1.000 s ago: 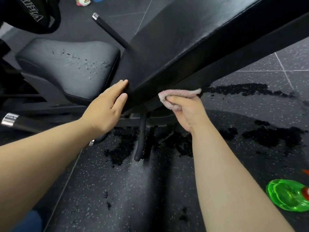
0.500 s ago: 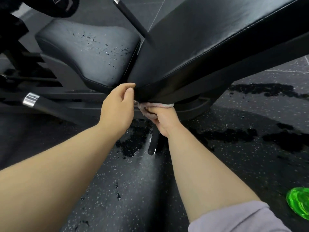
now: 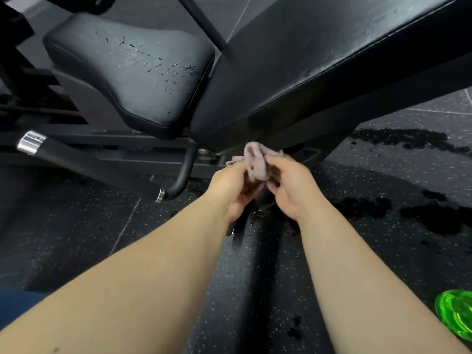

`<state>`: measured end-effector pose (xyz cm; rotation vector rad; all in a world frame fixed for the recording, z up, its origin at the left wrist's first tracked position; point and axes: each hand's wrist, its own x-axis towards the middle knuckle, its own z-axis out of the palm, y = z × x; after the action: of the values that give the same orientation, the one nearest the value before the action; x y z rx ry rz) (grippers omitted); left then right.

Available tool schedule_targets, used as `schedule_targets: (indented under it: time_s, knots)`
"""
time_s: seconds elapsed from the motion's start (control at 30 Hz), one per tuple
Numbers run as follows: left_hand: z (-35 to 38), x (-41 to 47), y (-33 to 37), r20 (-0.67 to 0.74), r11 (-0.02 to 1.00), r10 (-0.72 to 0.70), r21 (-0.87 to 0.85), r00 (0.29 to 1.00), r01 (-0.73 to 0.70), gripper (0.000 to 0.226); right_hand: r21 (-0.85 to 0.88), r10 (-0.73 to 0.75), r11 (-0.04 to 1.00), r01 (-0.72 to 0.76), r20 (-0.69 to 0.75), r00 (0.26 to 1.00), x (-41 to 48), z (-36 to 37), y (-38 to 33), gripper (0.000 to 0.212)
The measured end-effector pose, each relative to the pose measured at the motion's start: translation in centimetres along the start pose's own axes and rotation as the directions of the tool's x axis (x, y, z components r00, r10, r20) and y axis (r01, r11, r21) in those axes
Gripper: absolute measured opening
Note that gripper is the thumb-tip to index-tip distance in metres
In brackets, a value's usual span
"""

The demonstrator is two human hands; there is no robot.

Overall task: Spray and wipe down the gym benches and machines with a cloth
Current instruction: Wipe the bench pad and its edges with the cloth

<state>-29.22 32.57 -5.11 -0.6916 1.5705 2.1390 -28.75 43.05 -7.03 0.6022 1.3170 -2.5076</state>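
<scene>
A crumpled pink cloth (image 3: 256, 161) is bunched between both hands, just below the black back pad (image 3: 319, 60). The left hand (image 3: 233, 191) and right hand (image 3: 291, 186) pinch it with curled fingers. Droplets speckle the seat pad (image 3: 132, 70); wet patches (image 3: 398, 137) darken the floor.

Cloth (image 3: 255, 163) between my left grip (image 3: 233, 192) and right grip (image 3: 291, 192), just under the backrest pad's (image 3: 319, 54) lower end.
Seat pad (image 3: 132, 72) left of the backrest pad, beyond my left grip. Handle bar (image 3: 89, 169) below the seat pad, left of both grips. Bottle (image 3: 456, 318) on the floor (image 3: 76, 238), far right.
</scene>
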Motion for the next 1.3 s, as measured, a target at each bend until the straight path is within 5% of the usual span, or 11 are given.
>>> schedule_targets:
  time_s: [0.1,0.2,0.3,0.5,0.6,0.73,0.87,1.03,1.2,1.3]
  knots:
    - [-1.1,0.7,0.9,-0.137,0.946,0.059,-0.309,0.989,-0.099,0.017,0.214,-0.121,0.967,0.137,-0.083,0.989,0.2,-1.0,-2.1,0.027]
    - [-2.6,0.2,3.2,-0.087,0.758,0.099,-0.639,0.991,-0.132,0.034,0.275,-0.2,0.935,0.225,-0.114,0.973,0.6,-1.2,-3.5,0.039]
    - [-2.0,-0.5,3.2,-0.039,0.82,0.112,-0.561,0.993,-0.115,0.028,0.225,-0.219,0.942,0.25,-0.154,0.963,0.8,-0.5,-4.2,0.05]
    - [-0.5,2.0,0.8,-0.113,0.842,0.063,-0.527,0.992,-0.114,0.042,0.163,-0.283,0.937,0.308,-0.158,0.946,0.3,-0.9,-4.4,0.024]
    - [1.7,1.9,-0.1,-0.069,0.863,0.057,-0.499,0.996,-0.085,0.034,0.284,-0.283,0.906,0.314,-0.144,0.948,0.0,-3.2,-5.2,0.027]
    - [5.7,-0.2,-1.1,0.19,0.96,0.021,-0.279,0.982,0.033,0.03,0.391,-0.314,0.854,0.344,-0.14,0.939,-0.6,-5.9,-7.0,0.03]
    - [9.1,-3.4,-0.3,0.403,0.885,0.065,-0.446,0.913,0.133,0.047,0.568,-0.387,0.738,0.365,-0.088,0.918,-0.9,-5.7,-9.5,0.013]
    - [6.0,-2.3,-0.1,0.26,0.853,0.109,-0.52,0.959,0.044,0.052,0.607,-0.342,0.727,0.322,-0.086,0.936,-1.9,-6.0,-9.2,0.023]
    - [2.8,-0.4,-0.1,-0.175,0.801,0.183,-0.544,0.967,-0.251,0.034,0.668,-0.413,0.681,0.302,0.01,0.911,-3.1,-7.1,-9.0,0.033]
    - [0.8,0.7,0.5,-0.116,0.833,0.145,-0.522,0.983,-0.185,0.021,0.66,-0.446,0.697,0.281,0.092,0.89,-3.4,-7.5,-9.2,0.029]
